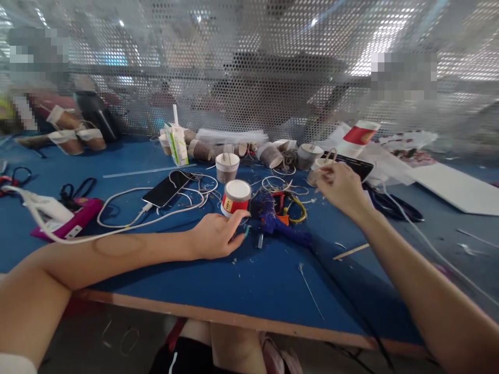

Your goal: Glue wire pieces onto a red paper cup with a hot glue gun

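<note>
My left hand [216, 235] rests on the blue table, its thumb and index finger apart, with nothing visible between them. Just beyond it stands a red paper cup [236, 193] with a white top and a grey rim band. A blue hot glue gun [273, 221] lies to the right of my left fingertips, its cord running to the table's front edge. Farther right, my right hand [341, 187] pinches a small paper cup [320, 164] with a twine handle at its rim. My fingers partly cover that cup.
Several twine-wrapped cups [227, 167] line the back, before a perforated metal screen [218, 72]. A phone [167, 188] with a white cable [136, 236] lies left. A drink carton [179, 145], yellow tape roll [298, 208], wooden stick [351, 252] and white board [463, 187] are also around.
</note>
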`<action>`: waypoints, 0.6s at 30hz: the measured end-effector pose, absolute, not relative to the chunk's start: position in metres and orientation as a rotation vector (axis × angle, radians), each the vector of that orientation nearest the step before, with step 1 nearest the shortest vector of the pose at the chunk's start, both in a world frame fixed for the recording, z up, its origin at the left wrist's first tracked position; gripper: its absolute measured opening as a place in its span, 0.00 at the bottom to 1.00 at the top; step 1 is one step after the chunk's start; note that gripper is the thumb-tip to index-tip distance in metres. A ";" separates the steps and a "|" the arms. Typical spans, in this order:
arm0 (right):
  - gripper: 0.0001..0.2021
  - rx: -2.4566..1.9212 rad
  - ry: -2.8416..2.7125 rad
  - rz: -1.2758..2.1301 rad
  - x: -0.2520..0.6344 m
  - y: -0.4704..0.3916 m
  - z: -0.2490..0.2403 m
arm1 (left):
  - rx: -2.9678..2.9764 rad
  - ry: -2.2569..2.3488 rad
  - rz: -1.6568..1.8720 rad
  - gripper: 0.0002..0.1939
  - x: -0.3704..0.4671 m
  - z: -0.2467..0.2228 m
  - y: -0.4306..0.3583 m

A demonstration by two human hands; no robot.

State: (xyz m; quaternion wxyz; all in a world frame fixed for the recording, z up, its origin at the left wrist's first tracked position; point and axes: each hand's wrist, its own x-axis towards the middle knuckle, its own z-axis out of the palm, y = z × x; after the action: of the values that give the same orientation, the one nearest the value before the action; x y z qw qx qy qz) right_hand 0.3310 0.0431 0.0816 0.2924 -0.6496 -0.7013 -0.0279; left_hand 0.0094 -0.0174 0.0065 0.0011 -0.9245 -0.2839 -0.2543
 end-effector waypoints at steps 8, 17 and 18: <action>0.22 -1.470 -2.587 0.341 0.294 0.000 0.077 | -2.250 -0.935 -1.796 0.27 0.012 -0.005 0.008; 0.15 -1.587 -2.773 0.128 0.277 -0.017 0.067 | -2.894 -1.570 -1.874 0.48 0.018 -0.011 0.039; 0.14 -1.624 -2.757 0.092 0.274 -0.017 0.067 | -2.943 -1.589 -1.929 0.46 0.017 -0.010 0.038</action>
State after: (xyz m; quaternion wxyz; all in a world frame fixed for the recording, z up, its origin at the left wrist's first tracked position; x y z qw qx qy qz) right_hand 0.2736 -0.0175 0.0667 -0.0300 -0.5071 -0.8609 0.0286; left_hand 0.0173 0.0384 -0.0098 -0.3521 -0.7135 -0.3852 -0.4676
